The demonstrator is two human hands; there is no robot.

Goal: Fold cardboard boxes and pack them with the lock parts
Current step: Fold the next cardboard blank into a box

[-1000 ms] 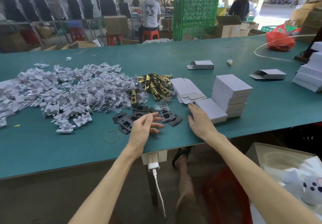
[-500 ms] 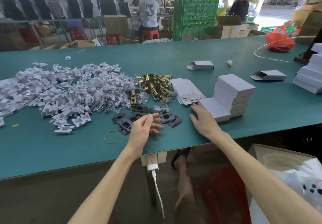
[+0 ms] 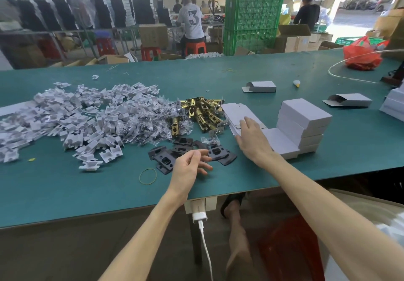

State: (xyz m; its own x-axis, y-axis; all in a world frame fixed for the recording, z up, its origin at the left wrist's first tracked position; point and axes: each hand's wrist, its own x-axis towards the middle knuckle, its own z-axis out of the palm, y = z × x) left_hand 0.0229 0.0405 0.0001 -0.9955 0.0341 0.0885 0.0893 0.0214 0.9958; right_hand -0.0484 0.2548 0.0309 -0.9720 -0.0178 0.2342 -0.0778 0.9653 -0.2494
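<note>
On the green table [image 3: 65, 182] lie flat unfolded white box blanks [image 3: 235, 111], with my right hand [image 3: 252, 140] stretched flat over their near end, fingers straight. A stack of closed white boxes [image 3: 302, 120] stands just right of that hand. My left hand [image 3: 189, 167] hovers with loosely curled fingers, holding nothing, over several black lock plates [image 3: 166, 158]. Brass latch bodies [image 3: 202, 112] lie in a heap behind the plates. A big heap of white inserts and bagged screws [image 3: 76, 119] fills the left.
A yellow rubber band [image 3: 148, 176] lies left of my left hand. Two open folded boxes [image 3: 260, 86] [image 3: 349, 100] lie farther back, more white boxes [image 3: 393, 103] at the right edge, a red bag [image 3: 361, 57] at far right. A charger [image 3: 199, 217] hangs under the table's front edge.
My right hand has moved forward from the low box at the stack's front onto the flat box blanks. My left hand has stayed over the black plates.
</note>
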